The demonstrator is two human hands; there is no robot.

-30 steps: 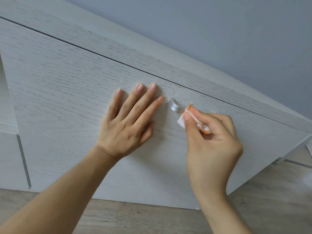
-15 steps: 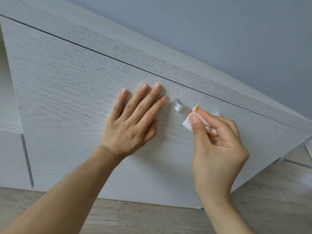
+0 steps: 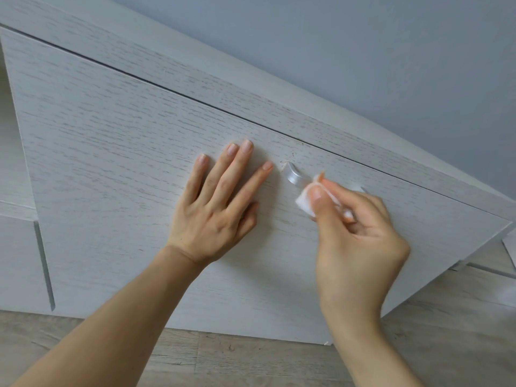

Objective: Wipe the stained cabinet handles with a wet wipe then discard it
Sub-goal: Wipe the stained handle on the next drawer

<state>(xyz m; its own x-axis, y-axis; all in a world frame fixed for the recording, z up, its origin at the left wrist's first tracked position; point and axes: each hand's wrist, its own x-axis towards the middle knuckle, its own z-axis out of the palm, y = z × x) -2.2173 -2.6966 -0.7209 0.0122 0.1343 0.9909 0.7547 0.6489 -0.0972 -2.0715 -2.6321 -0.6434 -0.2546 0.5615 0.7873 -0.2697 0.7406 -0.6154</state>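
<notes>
Right hand point(image 3: 360, 236) pinches wet wipe point(image 3: 305, 201) against handle point(image 3: 296, 177); left hand point(image 3: 215, 208) flat, fingers spread.

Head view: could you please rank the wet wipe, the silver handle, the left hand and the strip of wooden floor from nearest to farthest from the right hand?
1. Wet wipe: pinched in the right hand itself.
2. Silver handle: just up and left, touching the wipe.
3. Left hand: flat on the cabinet door, further left.
4. Wooden floor: below the door, farthest.
</notes>
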